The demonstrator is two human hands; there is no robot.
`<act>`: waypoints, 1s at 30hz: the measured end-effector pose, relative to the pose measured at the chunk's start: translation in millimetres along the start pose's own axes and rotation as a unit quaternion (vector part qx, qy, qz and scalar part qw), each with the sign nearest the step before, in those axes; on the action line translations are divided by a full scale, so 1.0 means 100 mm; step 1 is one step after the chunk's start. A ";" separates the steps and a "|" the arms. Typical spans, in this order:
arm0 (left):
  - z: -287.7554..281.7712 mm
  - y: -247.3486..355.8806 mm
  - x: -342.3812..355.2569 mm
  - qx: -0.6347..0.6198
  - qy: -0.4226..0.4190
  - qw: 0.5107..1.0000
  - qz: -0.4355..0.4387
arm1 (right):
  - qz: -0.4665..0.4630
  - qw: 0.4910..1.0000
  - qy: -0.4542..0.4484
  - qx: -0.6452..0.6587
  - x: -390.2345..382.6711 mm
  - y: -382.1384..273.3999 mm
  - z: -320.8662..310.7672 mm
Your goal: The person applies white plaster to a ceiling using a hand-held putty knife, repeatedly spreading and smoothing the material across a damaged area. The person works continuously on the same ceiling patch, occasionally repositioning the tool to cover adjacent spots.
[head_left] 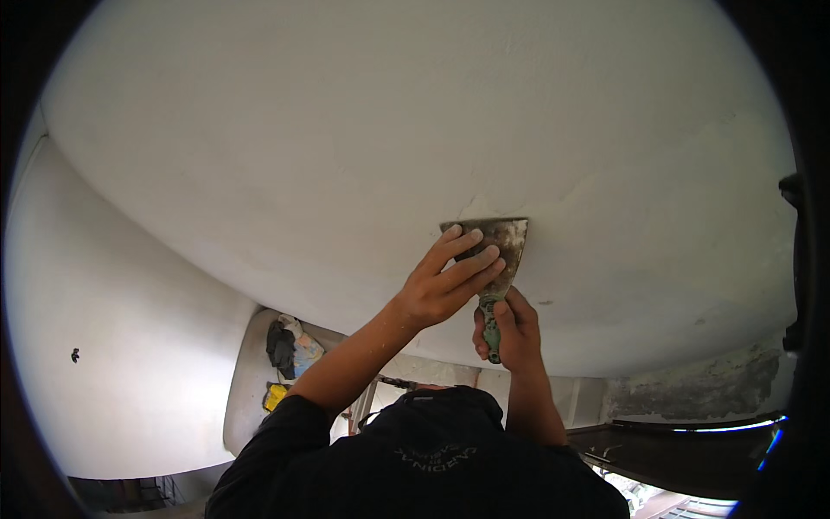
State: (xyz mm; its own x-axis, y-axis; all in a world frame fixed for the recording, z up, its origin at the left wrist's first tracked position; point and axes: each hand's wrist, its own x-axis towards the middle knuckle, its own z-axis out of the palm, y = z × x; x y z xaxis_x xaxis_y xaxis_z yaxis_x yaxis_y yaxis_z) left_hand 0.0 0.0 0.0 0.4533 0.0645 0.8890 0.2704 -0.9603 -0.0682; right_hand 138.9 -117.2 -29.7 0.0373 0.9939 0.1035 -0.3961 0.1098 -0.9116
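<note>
- Through the head camera I saw a broad, pale plaster surface (pixel 346 130) filling most of the view, with a rough grey patch (pixel 735 385) at lower right and a yellow item (pixel 275 396) at lower left.
- The scraper (pixel 513 246) was up against that plaster, near mid-view, its wide edge apparently touching it.
- I judged it light, its blade stiff with a little spring, perhaps slick where smeared; the green handle (pixel 491 333) looked the surest hold, the flat of the blade good for steadying.
- The right hand (pixel 521 333) gripped that handle from below, thumb along it, fingers curled around.
- The left hand (pixel 437 290) reached up from the left, fingers slightly spread across the blade; I couldn't tell its thumb's position.
- Both forearms were raised, elbows low.
</note>
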 end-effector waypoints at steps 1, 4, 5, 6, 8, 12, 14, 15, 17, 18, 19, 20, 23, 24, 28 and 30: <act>0.00 -0.01 0.02 0.006 0.001 1.000 0.004 | 0.000 1.000 0.001 0.015 0.01 0.00 0.01; 0.00 -0.07 0.05 0.021 0.010 0.999 0.025 | -0.009 0.998 -0.004 0.058 0.05 0.04 0.04; 0.00 -0.09 0.06 0.029 0.014 0.999 0.032 | -0.020 0.996 -0.013 0.082 0.07 0.05 0.05; 0.01 -0.11 0.07 0.028 0.017 0.999 0.040 | -0.011 0.997 -0.005 0.071 0.08 0.05 0.04; 0.04 -0.14 0.08 0.032 0.023 0.998 0.050 | -0.001 0.997 -0.002 0.079 0.08 0.05 0.02; 0.08 -0.21 0.12 0.028 0.013 0.996 0.079 | -0.024 0.996 -0.011 0.087 0.12 0.08 -0.01; 0.10 -0.21 0.18 0.032 0.014 0.996 0.085 | -0.034 0.995 -0.020 0.096 0.16 0.05 -0.04; 0.09 -0.21 0.20 0.037 0.018 0.995 0.089 | -0.033 0.995 -0.020 0.089 0.17 0.04 -0.04; 0.08 -0.20 0.26 0.037 0.029 0.994 0.098 | -0.051 0.994 -0.029 0.095 0.19 0.00 -0.03; 0.07 -0.22 0.29 0.042 0.029 0.994 0.098 | -0.046 0.996 -0.032 0.076 0.21 -0.04 -0.03; 0.04 -0.25 0.33 0.047 0.033 0.993 0.101 | -0.054 0.995 -0.039 0.067 0.24 -0.09 -0.04; 0.02 -0.25 0.38 0.048 0.035 0.993 0.101 | -0.060 0.995 -0.044 0.063 0.26 -0.15 -0.05; -0.01 -0.27 0.55 0.067 0.060 0.993 0.077 | -0.020 0.996 -0.035 0.080 0.34 -0.37 -0.02; -0.02 -0.27 0.59 0.070 0.069 0.992 0.083 | 0.002 0.997 -0.018 0.075 0.33 -0.42 0.00; -0.06 -0.16 0.59 0.060 0.066 0.993 0.079 | -0.020 0.997 -0.031 0.074 0.23 -0.45 0.01; -0.03 -0.01 0.52 0.055 0.050 0.994 0.074 | -0.011 0.999 -0.018 0.047 0.07 -0.45 -0.09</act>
State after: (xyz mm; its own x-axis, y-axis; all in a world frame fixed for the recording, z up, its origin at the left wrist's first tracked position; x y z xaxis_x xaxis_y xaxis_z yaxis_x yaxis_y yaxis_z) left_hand 20.2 3.6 47.6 0.4092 -0.1079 0.9060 0.3008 -0.9215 -0.2456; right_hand 164.8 -114.7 8.2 0.0137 0.9902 0.1389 -0.4795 0.1284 -0.8681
